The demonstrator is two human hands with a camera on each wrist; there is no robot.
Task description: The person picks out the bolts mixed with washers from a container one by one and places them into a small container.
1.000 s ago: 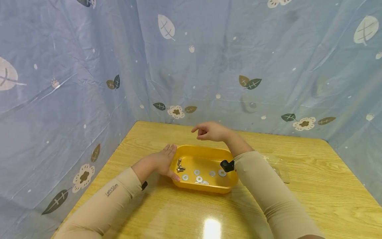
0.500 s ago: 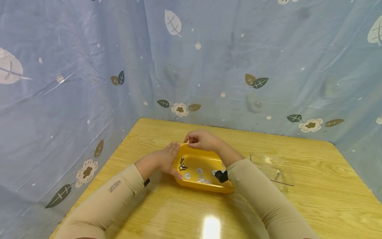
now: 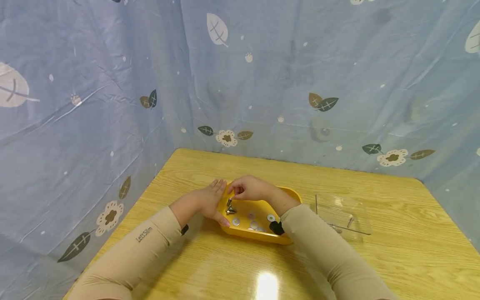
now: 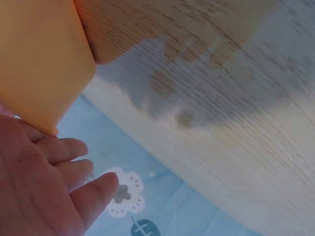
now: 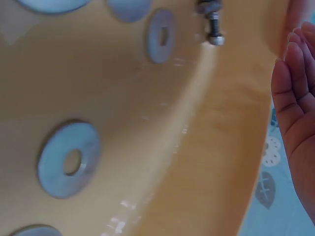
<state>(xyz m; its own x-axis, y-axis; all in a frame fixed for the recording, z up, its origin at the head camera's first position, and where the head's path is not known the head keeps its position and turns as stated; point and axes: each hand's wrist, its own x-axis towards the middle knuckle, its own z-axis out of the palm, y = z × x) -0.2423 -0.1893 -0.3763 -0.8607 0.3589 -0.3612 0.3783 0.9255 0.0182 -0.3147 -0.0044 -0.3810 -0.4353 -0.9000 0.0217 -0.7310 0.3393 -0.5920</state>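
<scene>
A yellow tray (image 3: 255, 236) lies on the wooden table with several metal washers (image 3: 271, 218) and a few bolts (image 3: 230, 211) inside. My left hand (image 3: 204, 203) rests against the tray's left end, fingers straight along the outside and thumb at the near rim. In the left wrist view its fingers (image 4: 96, 194) stretch out beside the tray's corner. Over the far left part of the tray, my right hand (image 3: 249, 188) points its bent fingers down, close to the bolts. The right wrist view shows nothing held in it, with a bolt (image 5: 215, 35) apart from the fingers.
To the right of the tray sits a clear plastic container (image 3: 333, 204) with a few metal pieces in it, partly behind the right sleeve (image 3: 330, 246). A blue patterned curtain (image 3: 262, 83) hangs behind and left of the table (image 3: 195, 266).
My right hand has come down from beyond the tray's far rim to over the bolts. The left hand stays at the tray's left end. The view has shifted slightly.
</scene>
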